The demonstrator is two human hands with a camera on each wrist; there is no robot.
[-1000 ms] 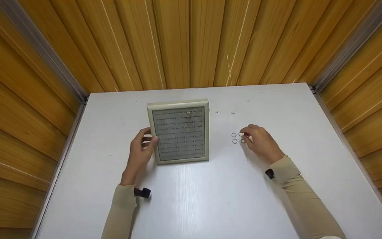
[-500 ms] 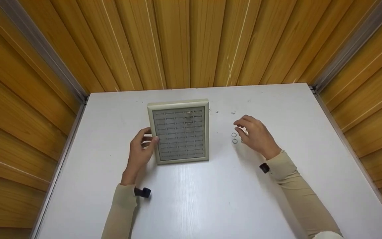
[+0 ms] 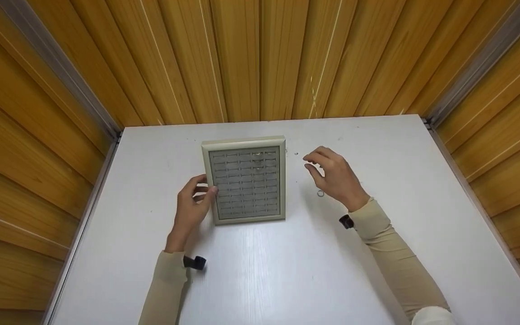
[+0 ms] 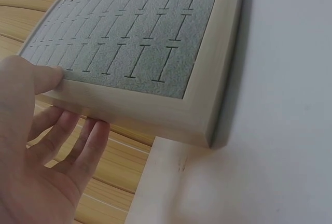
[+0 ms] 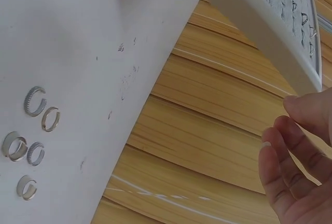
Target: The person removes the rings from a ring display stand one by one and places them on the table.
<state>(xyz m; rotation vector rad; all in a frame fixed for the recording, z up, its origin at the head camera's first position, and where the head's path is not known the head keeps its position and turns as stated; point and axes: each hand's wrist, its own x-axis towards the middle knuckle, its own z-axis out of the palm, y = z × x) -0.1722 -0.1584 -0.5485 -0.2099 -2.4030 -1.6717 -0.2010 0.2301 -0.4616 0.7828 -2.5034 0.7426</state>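
Observation:
A ring display tray (image 3: 282, 189) with a pale frame and grey slotted padding leans tilted on the white table. My left hand (image 3: 191, 203) grips its left edge, thumb on the front of the frame and fingers behind, as the left wrist view shows. Several rings (image 5: 304, 18) sit in slots near the tray's upper right. My right hand (image 3: 337, 178) hovers right of the tray, fingers bent loosely, a gap between thumb and index finger, nothing visible in it. On the table below it lies a loose silver ring (image 3: 320, 193); others are hidden by the hand in the head view.
The right wrist view shows several loose open-band rings (image 5: 35, 154) grouped on the white table (image 3: 251, 275), with small dark scuffs beyond. Wood-look panel walls (image 3: 237, 63) stand at the back and both sides.
My right hand has risen away from the loose rings and moved left and back, closer to the tray. The left hand and the tray have stayed in place.

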